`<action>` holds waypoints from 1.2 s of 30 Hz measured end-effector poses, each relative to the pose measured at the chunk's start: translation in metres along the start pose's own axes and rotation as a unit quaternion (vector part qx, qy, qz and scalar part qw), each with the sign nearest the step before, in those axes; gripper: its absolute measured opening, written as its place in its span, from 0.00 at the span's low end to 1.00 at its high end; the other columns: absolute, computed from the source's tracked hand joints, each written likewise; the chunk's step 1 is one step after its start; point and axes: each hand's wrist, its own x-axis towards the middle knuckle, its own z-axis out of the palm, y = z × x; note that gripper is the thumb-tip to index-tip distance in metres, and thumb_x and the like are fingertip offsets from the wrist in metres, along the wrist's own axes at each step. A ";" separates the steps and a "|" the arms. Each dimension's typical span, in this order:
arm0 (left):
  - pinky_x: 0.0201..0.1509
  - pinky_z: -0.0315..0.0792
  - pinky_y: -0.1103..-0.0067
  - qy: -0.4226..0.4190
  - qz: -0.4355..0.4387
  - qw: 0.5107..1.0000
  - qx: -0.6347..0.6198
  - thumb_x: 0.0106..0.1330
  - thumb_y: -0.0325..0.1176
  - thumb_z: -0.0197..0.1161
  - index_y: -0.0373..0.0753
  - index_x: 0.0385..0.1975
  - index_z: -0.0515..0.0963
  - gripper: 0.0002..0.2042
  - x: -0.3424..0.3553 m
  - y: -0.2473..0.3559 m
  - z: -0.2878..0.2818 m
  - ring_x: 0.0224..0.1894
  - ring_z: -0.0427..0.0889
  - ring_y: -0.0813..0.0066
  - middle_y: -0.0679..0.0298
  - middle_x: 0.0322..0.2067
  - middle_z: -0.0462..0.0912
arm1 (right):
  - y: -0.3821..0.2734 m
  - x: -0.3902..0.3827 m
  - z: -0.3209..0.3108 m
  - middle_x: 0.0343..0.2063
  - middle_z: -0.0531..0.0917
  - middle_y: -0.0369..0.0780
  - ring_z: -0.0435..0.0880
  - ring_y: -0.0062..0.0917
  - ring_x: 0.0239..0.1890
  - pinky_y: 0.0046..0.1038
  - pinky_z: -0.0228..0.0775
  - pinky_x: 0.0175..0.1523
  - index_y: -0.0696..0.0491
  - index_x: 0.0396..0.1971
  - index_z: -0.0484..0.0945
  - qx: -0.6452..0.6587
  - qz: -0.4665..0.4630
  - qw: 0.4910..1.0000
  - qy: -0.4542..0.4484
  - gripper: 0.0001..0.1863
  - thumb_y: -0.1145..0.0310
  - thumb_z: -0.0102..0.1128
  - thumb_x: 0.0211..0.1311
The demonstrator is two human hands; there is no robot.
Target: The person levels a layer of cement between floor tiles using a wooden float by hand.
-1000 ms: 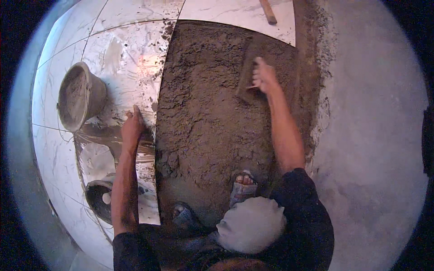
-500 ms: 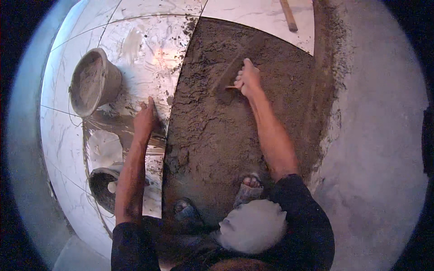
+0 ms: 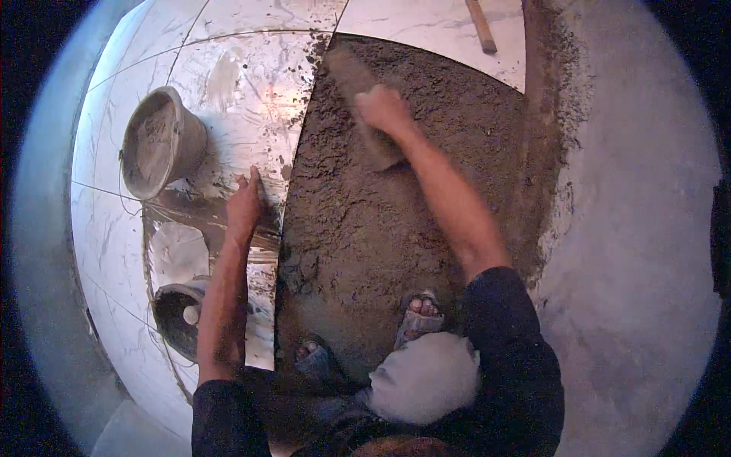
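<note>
My right hand (image 3: pixel 384 110) is closed around a long, flat, mortar-coloured trowel (image 3: pixel 378 145), smeared by motion. The trowel lies slantwise over rough brown mortar (image 3: pixel 365 221), its far end near the far left corner of the bed. My left hand (image 3: pixel 244 202) rests on smeared white marbled tile (image 3: pixel 263 126) left of the mortar, its fingers stretched forward and holding nothing. Beyond it, to the left, a mortar-crusted bucket (image 3: pixel 190 141) leans over with dry grey-brown material inside. The grip on the trowel's handle is partly hidden by my fingers.
A second dark bucket (image 3: pixel 171 312) with a pale round-ended thing in it stands beside my left forearm. A wooden-handled tool (image 3: pixel 481 27) lies on the far tile. My sandalled feet (image 3: pixel 420 312) are on the mortar. Grey concrete floor (image 3: pixel 624 228) runs along the right.
My right hand has swept the trowel left across the mortar, toward the tile edge, and its tilt has changed. My left hand stays in place on the tile.
</note>
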 end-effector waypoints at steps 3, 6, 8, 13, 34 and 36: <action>0.32 0.72 0.66 0.004 0.022 0.999 -0.032 0.47 0.30 0.57 0.45 0.59 0.45 0.38 0.001 -0.002 0.001 0.32 0.77 0.50 0.35 0.51 0.58 | 0.067 -0.014 -0.005 0.32 0.76 0.53 0.74 0.48 0.39 0.42 0.66 0.42 0.61 0.31 0.73 0.025 0.123 0.991 0.042 0.20 0.58 0.42 0.52; 0.31 0.72 0.65 0.070 0.024 0.997 0.009 0.49 0.30 0.56 0.43 0.59 0.47 0.36 0.003 -0.007 0.019 0.30 0.77 0.49 0.36 0.49 0.61 | 0.145 -0.030 -0.004 0.31 0.76 0.54 0.74 0.48 0.38 0.42 0.66 0.42 0.61 0.31 0.73 -0.029 0.205 0.977 0.057 0.20 0.57 0.44 0.52; 0.30 0.72 0.65 0.054 0.016 0.998 0.008 0.50 0.30 0.56 0.43 0.59 0.46 0.35 -0.001 -0.007 0.012 0.30 0.77 0.49 0.37 0.48 0.62 | 0.149 -0.048 -0.027 0.32 0.75 0.55 0.74 0.48 0.38 0.42 0.64 0.43 0.62 0.34 0.72 -0.059 0.212 0.975 -0.008 0.22 0.56 0.47 0.52; 0.28 0.72 0.66 0.053 0.029 0.998 0.008 0.51 0.29 0.55 0.41 0.58 0.48 0.33 -0.004 0.004 -0.001 0.28 0.77 0.51 0.37 0.46 0.64 | 0.182 -0.060 -0.002 0.19 0.74 0.45 0.75 0.37 0.22 0.35 0.65 0.25 0.59 0.30 0.70 0.272 0.358 0.891 0.067 0.19 0.55 0.48 0.54; 0.30 0.72 0.65 0.043 0.027 0.998 -0.030 0.51 0.25 0.47 0.42 0.58 0.50 0.30 -0.002 0.010 -0.007 0.30 0.77 0.49 0.34 0.49 0.60 | 0.105 0.013 -0.039 0.34 0.75 0.55 0.75 0.44 0.40 0.38 0.66 0.44 0.61 0.32 0.75 -0.099 0.056 0.987 -0.114 0.20 0.59 0.43 0.52; 0.29 0.72 0.65 0.033 0.018 0.999 -0.009 0.52 0.26 0.47 0.41 0.57 0.51 0.29 -0.003 0.002 0.000 0.28 0.77 0.48 0.33 0.48 0.61 | 0.116 0.005 -0.037 0.34 0.75 0.55 0.76 0.43 0.39 0.38 0.67 0.43 0.61 0.32 0.75 -0.122 0.063 0.984 -0.110 0.20 0.58 0.44 0.53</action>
